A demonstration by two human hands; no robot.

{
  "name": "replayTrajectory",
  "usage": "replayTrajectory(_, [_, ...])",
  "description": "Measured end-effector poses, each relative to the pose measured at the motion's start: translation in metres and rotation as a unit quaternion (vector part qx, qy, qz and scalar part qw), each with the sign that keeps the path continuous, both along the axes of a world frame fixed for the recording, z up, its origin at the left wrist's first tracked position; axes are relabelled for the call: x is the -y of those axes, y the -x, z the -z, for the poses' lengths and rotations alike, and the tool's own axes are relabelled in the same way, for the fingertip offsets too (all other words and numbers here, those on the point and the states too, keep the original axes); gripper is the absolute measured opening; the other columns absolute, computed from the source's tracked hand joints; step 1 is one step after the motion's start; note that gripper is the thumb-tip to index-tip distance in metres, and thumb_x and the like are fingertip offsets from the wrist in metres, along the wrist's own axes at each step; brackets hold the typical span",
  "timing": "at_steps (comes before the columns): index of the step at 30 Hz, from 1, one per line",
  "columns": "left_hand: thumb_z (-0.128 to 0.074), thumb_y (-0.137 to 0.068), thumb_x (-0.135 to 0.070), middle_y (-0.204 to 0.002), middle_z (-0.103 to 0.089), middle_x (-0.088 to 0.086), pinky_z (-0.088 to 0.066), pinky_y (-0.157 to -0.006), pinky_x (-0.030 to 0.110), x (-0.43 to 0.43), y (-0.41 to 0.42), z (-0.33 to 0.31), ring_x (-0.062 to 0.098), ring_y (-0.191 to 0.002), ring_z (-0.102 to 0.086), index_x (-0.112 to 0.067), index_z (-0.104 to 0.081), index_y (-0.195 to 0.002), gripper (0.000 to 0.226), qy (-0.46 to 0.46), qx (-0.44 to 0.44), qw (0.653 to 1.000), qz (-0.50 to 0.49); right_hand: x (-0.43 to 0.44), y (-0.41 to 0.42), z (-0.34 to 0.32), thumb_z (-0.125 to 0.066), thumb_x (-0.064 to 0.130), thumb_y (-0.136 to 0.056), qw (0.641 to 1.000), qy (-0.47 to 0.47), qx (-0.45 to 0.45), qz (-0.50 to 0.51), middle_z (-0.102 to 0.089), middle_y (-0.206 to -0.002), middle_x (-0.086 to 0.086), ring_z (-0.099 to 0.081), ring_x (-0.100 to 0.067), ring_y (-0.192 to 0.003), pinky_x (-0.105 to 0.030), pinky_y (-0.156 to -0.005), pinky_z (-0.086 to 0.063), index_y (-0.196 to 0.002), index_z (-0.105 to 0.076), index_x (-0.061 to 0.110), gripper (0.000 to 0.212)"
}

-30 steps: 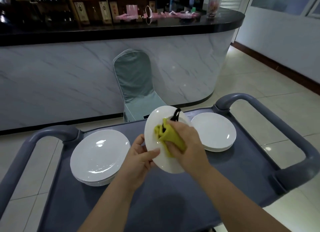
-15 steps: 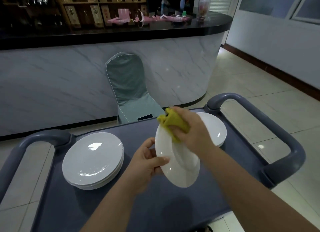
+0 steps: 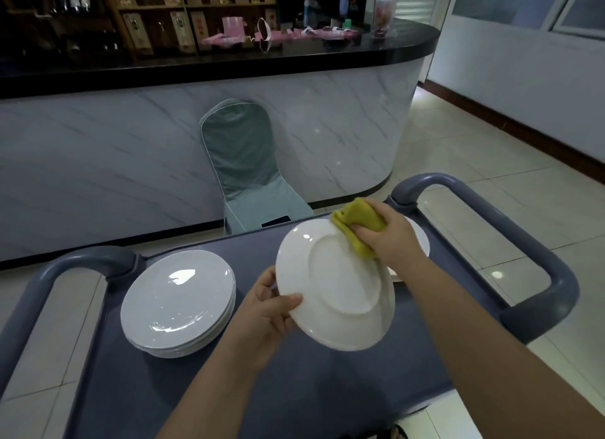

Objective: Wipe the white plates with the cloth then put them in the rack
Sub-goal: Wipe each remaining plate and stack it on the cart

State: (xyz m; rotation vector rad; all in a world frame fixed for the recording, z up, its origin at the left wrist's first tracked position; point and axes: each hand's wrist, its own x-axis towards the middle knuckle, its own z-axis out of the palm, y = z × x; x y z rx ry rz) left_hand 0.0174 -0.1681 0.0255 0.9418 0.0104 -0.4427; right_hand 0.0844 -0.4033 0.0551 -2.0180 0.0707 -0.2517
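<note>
Left hand (image 3: 268, 307), thumb curled over the rim and fingers behind, grips a round white ceramic plate (image 3: 340, 294) at its 9 o'clock edge; the plate is held tilted above the cart, its underside with the raised foot ring turned toward the camera. Right hand (image 3: 389, 235), fingers closed around a folded yellow cloth (image 3: 357, 219), presses the cloth against the plate's rim at about 1 o'clock. Beneath both hands, a blue-grey plastic service cart (image 3: 294, 389) with a flat top tray. At 9 o'clock from the held plate, a stack of white plates (image 3: 178, 301) rests face up on the tray, well apart from the left hand. At 2 o'clock, a second group of white plates (image 3: 420, 239) lies on the tray, largely hidden behind the right hand and wrist; their number cannot be told. Looped grey handles close the cart's far left corner (image 3: 65, 268) and right side (image 3: 523, 252). At 12 o'clock beyond the cart, a chair in a grey-green fabric cover (image 3: 242, 163) stands against a curved white marble-faced counter with a black top (image 3: 131, 144)
</note>
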Motion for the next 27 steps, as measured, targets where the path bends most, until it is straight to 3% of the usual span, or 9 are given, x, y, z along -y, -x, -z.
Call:
replayTrajectory(3, [-0.063,-0.069,0.008,-0.106,-0.071,0.012,-0.06,-0.067,0.033,-0.004,-0.004,0.005,0.023,-0.088,-0.071,-0.01,-0.058,-0.12,0.054,0.063,-0.045,0.996,-0.054,0.014,0.026,0.024,-0.076,0.021,-0.082,0.995,-0.055,-0.002,0.079,-0.063,-0.106,0.02,-0.059,-0.012,-0.108,-0.022,-0.087,-0.043,-0.118,-0.061,0.034,0.041])
replayTrajectory(6, [-0.057,-0.072,0.007,-0.104,-0.073,0.008,-0.059,-0.064,0.028,0.009,-0.01,0.007,0.019,-0.086,-0.073,-0.011,-0.059,-0.116,0.048,0.136,-0.096,0.981,-0.1,-0.008,0.06,0.041,-0.078,0.019,-0.08,0.993,-0.06,0.059,0.083,-0.065,-0.11,0.025,-0.059,0.003,-0.105,-0.023,-0.093,-0.047,-0.115,-0.06,0.046,0.048])
replayTrajectory(11, [-0.054,-0.084,0.004,-0.108,-0.071,0.012,-0.056,-0.061,0.023,0.033,-0.022,0.008,0.017,-0.078,-0.07,-0.014,-0.058,-0.12,0.04,0.142,-0.139,0.973,-0.117,-0.076,0.076,0.057,-0.067,0.033,-0.083,0.956,0.18,0.231,0.013,-0.058,-0.126,0.004,-0.05,-0.015,-0.1,-0.025,-0.094,-0.04,-0.131,-0.058,0.024,0.05])
replayTrajectory(15, [-0.058,-0.076,0.004,-0.113,-0.071,0.013,-0.06,-0.068,0.032,0.028,-0.027,0.012,0.023,-0.092,-0.072,-0.012,-0.058,-0.119,0.046,0.165,-0.135,0.969,-0.123,-0.047,0.065,0.064,-0.073,0.022,-0.085,0.975,0.099,0.198,0.03,-0.059,-0.125,0.013,-0.054,-0.012,-0.107,-0.03,-0.097,-0.043,-0.133,-0.057,0.026,0.051])
replayTrajectory(18, [-0.06,-0.073,0.005,-0.11,-0.072,0.009,-0.059,-0.067,0.031,0.019,-0.023,0.015,0.022,-0.093,-0.072,-0.012,-0.059,-0.114,0.045,0.144,-0.107,0.98,-0.091,-0.013,0.055,0.067,-0.074,0.014,-0.085,0.989,-0.014,0.1,0.11,-0.059,-0.114,0.025,-0.056,-0.005,-0.11,-0.026,-0.099,-0.043,-0.13,-0.056,0.034,0.052])
replayTrajectory(21, [-0.068,-0.069,0.01,-0.111,-0.07,0.012,-0.058,-0.067,0.033,0.015,-0.02,0.015,0.026,-0.094,-0.071,-0.011,-0.059,-0.118,0.055,0.064,-0.048,0.996,-0.032,0.004,0.03,0.051,-0.071,0.017,-0.086,0.99,-0.036,0.07,0.114,-0.063,-0.098,0.031,-0.058,-0.004,-0.099,-0.007,-0.085,-0.042,-0.111,-0.059,0.051,0.044])
replayTrajectory(22, [-0.068,-0.068,0.009,-0.112,-0.07,0.012,-0.058,-0.068,0.035,0.016,-0.021,0.014,0.027,-0.095,-0.07,-0.013,-0.06,-0.118,0.055,0.035,-0.03,0.999,-0.012,0.002,0.022,0.042,-0.071,0.017,-0.086,0.991,-0.013,0.085,0.105,-0.065,-0.097,0.029,-0.059,-0.004,-0.095,-0.007,-0.084,-0.042,-0.107,-0.06,0.05,0.041])
replayTrajectory(25, [-0.068,-0.068,0.006,-0.11,-0.07,0.012,-0.058,-0.068,0.036,0.022,-0.027,0.011,0.029,-0.096,-0.069,-0.017,-0.064,-0.112,0.05,-0.005,-0.008,1.0,0.011,-0.021,0.017,0.029,-0.071,0.02,-0.086,0.986,0.058,0.148,0.05,-0.064,-0.117,0.01,-0.057,-0.011,-0.106,-0.024,-0.1,-0.039,-0.128,-0.059,0.025,0.045])
replayTrajectory(27, [-0.069,-0.068,0.008,-0.109,-0.07,0.013,-0.059,-0.069,0.038,0.026,-0.035,0.011,0.029,-0.095,-0.07,-0.017,-0.066,-0.108,0.048,-0.009,-0.005,1.0,0.005,-0.038,0.03,0.04,-0.066,0.029,-0.089,0.979,0.098,0.178,0.001,-0.06,-0.127,0.004,-0.055,-0.017,-0.111,-0.026,-0.101,-0.037,-0.135,-0.053,0.022,0.048])
